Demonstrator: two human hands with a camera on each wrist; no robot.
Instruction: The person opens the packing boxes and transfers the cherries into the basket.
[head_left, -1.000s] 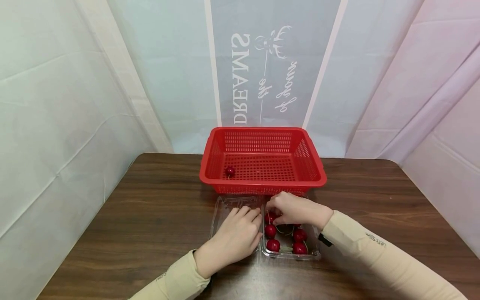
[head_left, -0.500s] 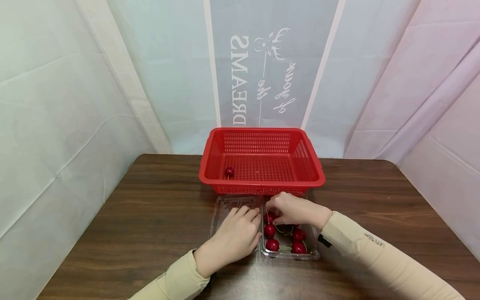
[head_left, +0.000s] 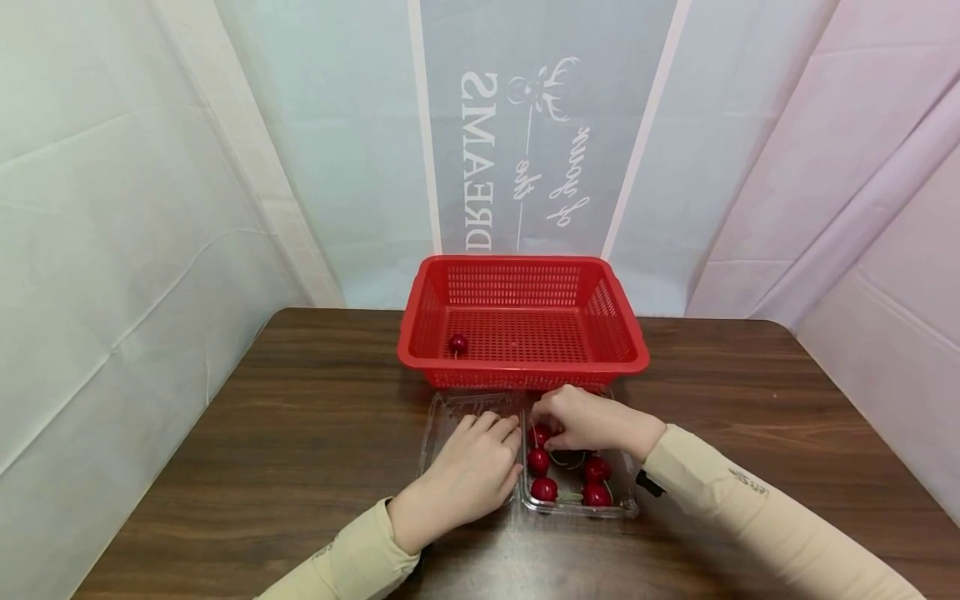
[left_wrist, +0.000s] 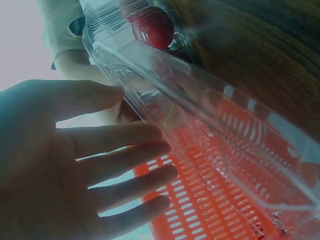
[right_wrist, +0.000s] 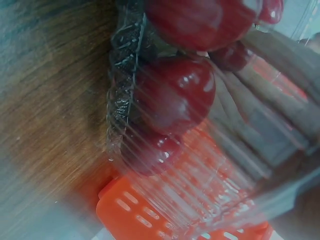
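Note:
A clear plastic box (head_left: 581,510) stands opened on the table, its lid (head_left: 433,417) folded out to the left. Several red cherries (head_left: 542,489) with stems lie inside the box. My left hand (head_left: 472,471) rests over the lid by the hinge side, its fingers extended and apart in the left wrist view. My right hand (head_left: 592,419) reaches into the far part of the box, fingers bent down around a cherry (head_left: 539,434) at the far left. In the right wrist view the fingers (right_wrist: 280,75) show behind the box wall and cherries; their exact contact is partly hidden.
Just behind the box stands a red perforated basket (head_left: 525,366), with one cherry (head_left: 458,342) at its left side. The brown wooden table (head_left: 300,425) extends to both sides. Pale curtains (head_left: 360,167) hang behind and beside it.
Both hands keep nearly the same place and pose. The whole head view has shifted very slightly; the cherries and basket stay as they were.

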